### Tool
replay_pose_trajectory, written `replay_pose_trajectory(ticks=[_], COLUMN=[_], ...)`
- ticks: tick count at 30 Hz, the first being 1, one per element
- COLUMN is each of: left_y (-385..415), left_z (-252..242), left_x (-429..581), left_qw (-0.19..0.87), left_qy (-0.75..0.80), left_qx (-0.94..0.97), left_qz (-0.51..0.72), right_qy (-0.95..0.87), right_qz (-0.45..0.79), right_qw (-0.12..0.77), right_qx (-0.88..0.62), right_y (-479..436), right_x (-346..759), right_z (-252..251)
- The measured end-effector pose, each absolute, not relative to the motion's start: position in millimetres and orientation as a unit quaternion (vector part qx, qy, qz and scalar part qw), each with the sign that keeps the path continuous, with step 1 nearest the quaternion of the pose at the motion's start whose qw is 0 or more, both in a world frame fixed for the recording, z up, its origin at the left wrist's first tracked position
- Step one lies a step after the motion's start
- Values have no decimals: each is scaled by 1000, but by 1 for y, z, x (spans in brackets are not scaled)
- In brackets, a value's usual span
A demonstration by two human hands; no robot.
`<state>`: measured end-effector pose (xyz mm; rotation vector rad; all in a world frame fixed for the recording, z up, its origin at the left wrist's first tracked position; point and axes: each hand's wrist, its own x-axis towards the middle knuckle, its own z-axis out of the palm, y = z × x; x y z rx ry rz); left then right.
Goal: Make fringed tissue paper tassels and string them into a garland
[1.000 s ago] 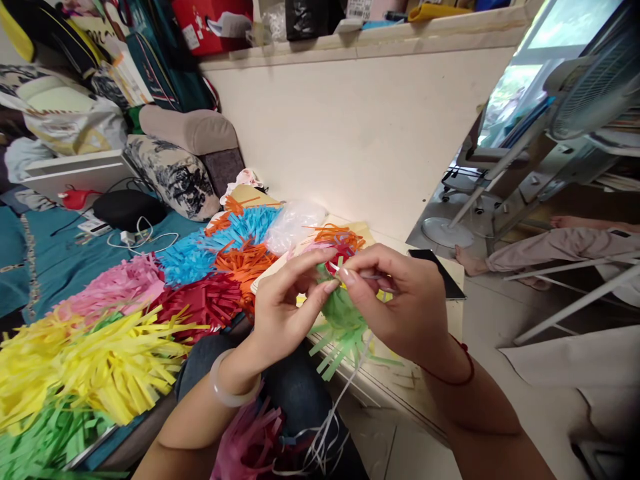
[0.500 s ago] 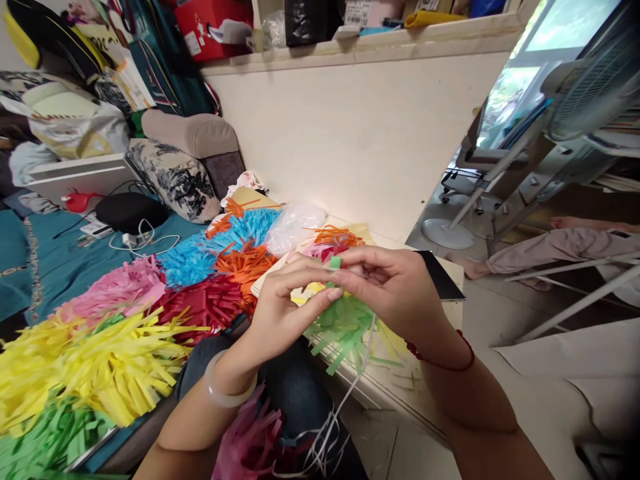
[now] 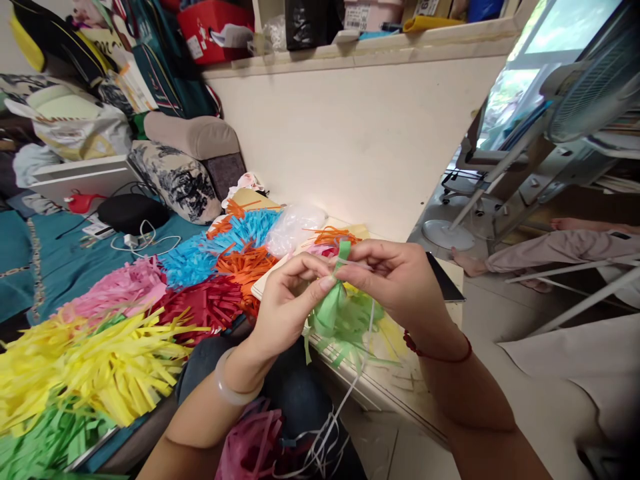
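Above the table edge, a light green paper tassel (image 3: 329, 312) hangs by its narrow top from the fingers of my left hand (image 3: 287, 307), thumb and fingertips pinched together. My right hand (image 3: 405, 283) is closed close beside it, thumb against fingers, on a white string (image 3: 357, 377). The string crosses the tassel's neck between both hands, and its other part runs down to a loose tangle near my lap. A green loop sticks up above the pinch. More green fringe lies on the table behind. A pink tassel (image 3: 253, 440) rests at my legs.
Yellow (image 3: 125, 367), pink (image 3: 120, 287), red (image 3: 203, 307), orange (image 3: 245, 267) and blue (image 3: 190, 263) fringed tassels heap on my left. A clear plastic bag (image 3: 295, 227) and a dark flat panel (image 3: 445, 280) lie on the table (image 3: 420, 393). Another person's leg (image 3: 560, 247) shows at right.
Both hands have moved slightly apart. The green tassel's neck and upper loop now stand upright between them, with the white string drawn across.
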<state>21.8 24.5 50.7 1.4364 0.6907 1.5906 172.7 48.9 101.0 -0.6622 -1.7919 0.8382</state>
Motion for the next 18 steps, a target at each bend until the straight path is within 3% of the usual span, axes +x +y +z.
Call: replay_pose_trajectory(ticks=[9, 18], left_y=[27, 15], left_z=[43, 46], left_x=[17, 14], left_qw=[228, 325], left_qy=[275, 276], left_qx=[677, 666], left_qz=[644, 612], right_qy=[-765, -820], right_qz=[324, 134], right_qw=[484, 488], right_qx=[-273, -268], right_y=[50, 31], right_x=[173, 186], right_z=[95, 108])
